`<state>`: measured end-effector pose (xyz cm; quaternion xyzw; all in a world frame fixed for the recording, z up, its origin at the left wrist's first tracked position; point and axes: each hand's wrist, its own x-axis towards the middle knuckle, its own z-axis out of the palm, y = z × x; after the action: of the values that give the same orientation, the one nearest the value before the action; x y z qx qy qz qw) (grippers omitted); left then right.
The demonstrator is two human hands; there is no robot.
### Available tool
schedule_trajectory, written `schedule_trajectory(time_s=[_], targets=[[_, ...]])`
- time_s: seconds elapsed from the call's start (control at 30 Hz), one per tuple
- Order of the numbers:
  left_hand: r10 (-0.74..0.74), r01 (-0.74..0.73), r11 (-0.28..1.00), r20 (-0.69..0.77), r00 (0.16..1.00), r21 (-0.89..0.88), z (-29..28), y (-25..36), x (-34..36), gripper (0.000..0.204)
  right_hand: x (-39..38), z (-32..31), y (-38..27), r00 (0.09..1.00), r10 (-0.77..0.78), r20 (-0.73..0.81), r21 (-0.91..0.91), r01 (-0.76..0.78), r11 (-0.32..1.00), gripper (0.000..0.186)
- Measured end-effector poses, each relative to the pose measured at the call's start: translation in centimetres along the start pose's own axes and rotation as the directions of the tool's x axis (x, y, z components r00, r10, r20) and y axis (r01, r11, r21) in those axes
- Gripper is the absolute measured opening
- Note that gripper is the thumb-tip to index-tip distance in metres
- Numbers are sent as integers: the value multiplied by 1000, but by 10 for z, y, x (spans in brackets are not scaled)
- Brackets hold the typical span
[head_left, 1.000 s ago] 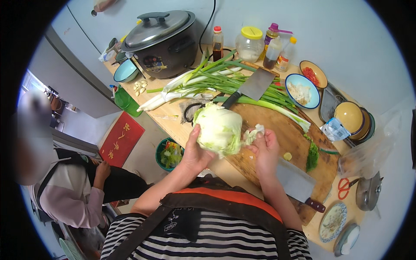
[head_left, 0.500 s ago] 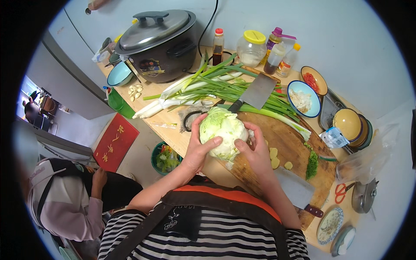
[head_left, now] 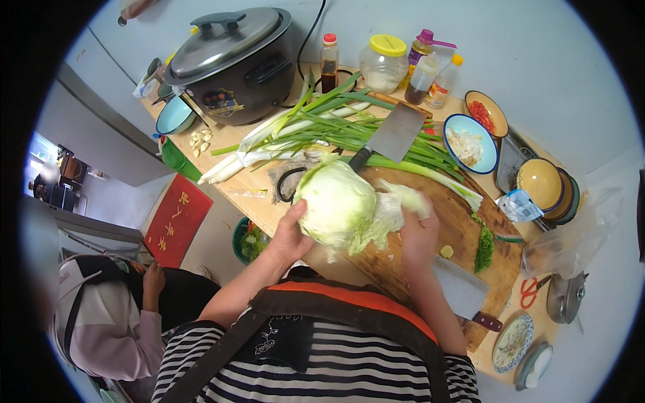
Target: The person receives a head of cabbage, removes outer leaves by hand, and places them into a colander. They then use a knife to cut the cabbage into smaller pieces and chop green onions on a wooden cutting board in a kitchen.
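Lettuce [head_left: 336,205] sitting in left hand's [head_left: 292,235] grip, kinda-blurry right hand [head_left: 419,230] grasping leaf [head_left: 390,218] at its 3 o'clock, cleaver [head_left: 462,287] around 4.

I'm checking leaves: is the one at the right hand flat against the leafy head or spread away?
Spread away: the leaf reaches out from the leafy head to the right hand. Whether fully detached, I cannot tell.
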<state>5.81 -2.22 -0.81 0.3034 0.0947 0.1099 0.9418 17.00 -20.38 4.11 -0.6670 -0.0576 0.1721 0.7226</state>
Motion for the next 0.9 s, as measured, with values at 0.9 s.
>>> schedule_trajectory(time_s=[0.9], targets=[[-467, 465, 884, 57, 882, 52, -5, 51, 20, 52, 24, -26, -15, 982, -166, -86, -105, 156, 982, 25]])
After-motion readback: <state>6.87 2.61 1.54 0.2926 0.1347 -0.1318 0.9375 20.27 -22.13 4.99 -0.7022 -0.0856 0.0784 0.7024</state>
